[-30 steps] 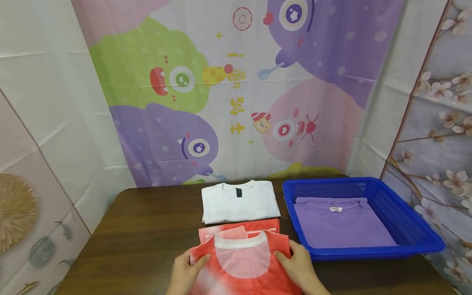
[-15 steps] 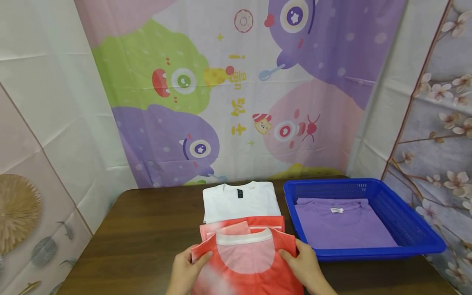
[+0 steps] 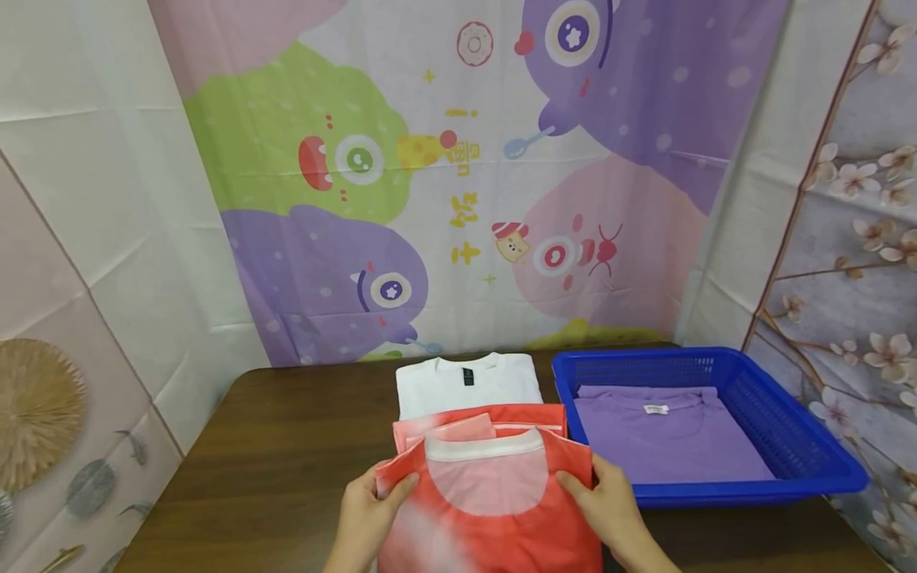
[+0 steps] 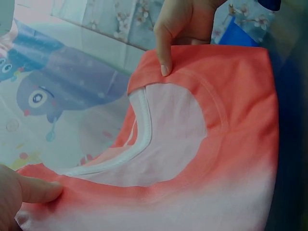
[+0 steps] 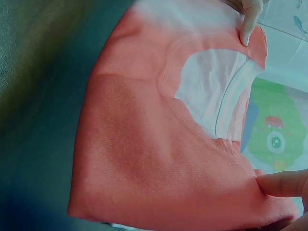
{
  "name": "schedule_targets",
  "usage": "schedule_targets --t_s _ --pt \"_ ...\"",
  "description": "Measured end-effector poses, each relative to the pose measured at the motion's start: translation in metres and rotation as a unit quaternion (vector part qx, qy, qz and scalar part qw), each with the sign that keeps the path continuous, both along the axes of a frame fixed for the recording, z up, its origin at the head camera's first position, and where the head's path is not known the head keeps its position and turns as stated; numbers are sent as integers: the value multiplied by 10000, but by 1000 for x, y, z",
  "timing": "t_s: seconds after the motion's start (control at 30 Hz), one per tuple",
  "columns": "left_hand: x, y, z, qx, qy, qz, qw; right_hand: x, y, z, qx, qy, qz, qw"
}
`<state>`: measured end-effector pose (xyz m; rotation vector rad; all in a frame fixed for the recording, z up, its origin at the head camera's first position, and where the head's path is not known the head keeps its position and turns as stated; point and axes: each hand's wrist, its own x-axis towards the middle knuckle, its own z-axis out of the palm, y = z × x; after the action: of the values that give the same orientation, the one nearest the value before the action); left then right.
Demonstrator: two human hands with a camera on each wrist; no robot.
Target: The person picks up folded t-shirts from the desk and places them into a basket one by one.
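A folded coral-red T-shirt [image 3: 490, 497] with a white collar band is held above the near middle of the brown table [image 3: 286, 446]. My left hand [image 3: 372, 501] pinches its left shoulder edge, thumb on top. My right hand [image 3: 605, 501] pinches the right shoulder edge the same way. In the left wrist view the shirt [image 4: 192, 154] fills the frame, with the left thumb [image 4: 36, 190] at the lower left and the right hand [image 4: 180, 29] at the top. The right wrist view shows the shirt [image 5: 159, 144] from the side.
A folded white T-shirt [image 3: 469, 382] lies on the table behind the red one. A blue plastic basket [image 3: 809, 430] at the right holds a folded purple T-shirt [image 3: 666, 434]. A cartoon-print cloth [image 3: 458, 175] hangs behind the table.
Both hands have carried the red shirt a little up and to the right, toward the basket, so it covers more of the white shirt's front edge.
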<state>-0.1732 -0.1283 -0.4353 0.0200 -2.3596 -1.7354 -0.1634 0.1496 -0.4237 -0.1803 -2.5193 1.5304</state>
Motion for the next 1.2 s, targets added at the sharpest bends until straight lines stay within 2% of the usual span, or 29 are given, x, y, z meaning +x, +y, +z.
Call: schedule_targets --t_s 0.27,0.63,0.8,0.93,1.2 --pt "-6 11 20 237 21 11 9997 1 15 16 -107 2 -156 9998" --pt "-10 37 44 503 585 -514 9957 3 51 48 -325 -253 -456 9981" --pt "-13 52 52 699 820 -836 9907 3 72 59 -207 -139 -577 9980" --pt "-15 64 58 824 875 -1089 9868 4 86 65 -51 -18 -641 9979" --pt "-23 86 64 691 1011 -1321 9836 4 108 74 336 6 -723 9968"
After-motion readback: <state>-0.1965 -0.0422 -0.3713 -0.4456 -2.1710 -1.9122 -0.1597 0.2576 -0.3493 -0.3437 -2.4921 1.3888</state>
